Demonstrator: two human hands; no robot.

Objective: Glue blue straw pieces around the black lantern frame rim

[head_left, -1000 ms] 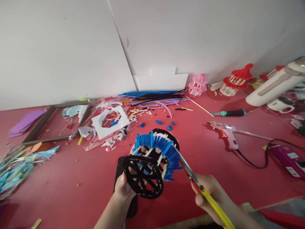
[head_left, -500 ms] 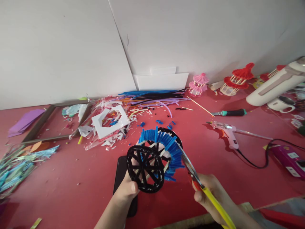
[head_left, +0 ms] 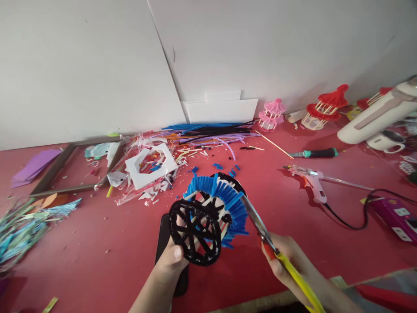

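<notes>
My left hand point(head_left: 172, 259) is closed on a craft wheel model point(head_left: 194, 234), its thumb by the lower left of the front ring. The model has two black spoked rings joined by pale sticks, with a fringe of short blue pipe-cleaner pieces point(head_left: 230, 202) along the top and right. In my right hand point(head_left: 288, 254) are scissors point(head_left: 260, 221) with yellow and red handles. Their blade tips reach the fringe's upper right edge, close to the rear black ring. Most of my left fingers are hidden behind the model. A dark phone point(head_left: 162, 237) lies beneath it on the red table.
Blue clippings point(head_left: 232, 173) lie behind the model. Further back are bundled pipe cleaners point(head_left: 211, 130) and a scrap pile with a white cut-out frame point(head_left: 133, 167). To the right lie a pink glue gun point(head_left: 314, 184), its cord, a knife point(head_left: 321, 153) and a purple power strip point(head_left: 395, 217).
The wheel model has tilted and shifted slightly left in my left hand. The scissors have shifted slightly and remain at the blue fringe.
</notes>
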